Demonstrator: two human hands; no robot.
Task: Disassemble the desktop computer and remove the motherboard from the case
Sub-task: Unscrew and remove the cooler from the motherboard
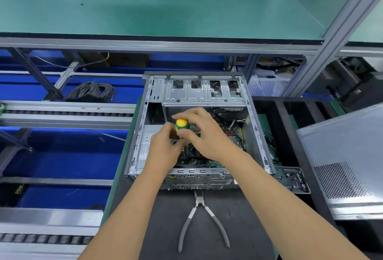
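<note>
Green motherboard [234, 135] lies flat in the bottom of the open grey case [257, 133], partly hidden by both hands. Case stands on the dark desk [161, 214]. Right hand [207, 135] grips the yellow-green screwdriver [181, 125] handle; left hand [163, 146] pinches lower down beside it. Pliers [200, 214] lie on the desk in front.

Bare matt metal case [257, 133]; glossy plastic screwdriver handle [181, 124].

"PRIN…" on dark strip [19, 189], rest illegible
</note>
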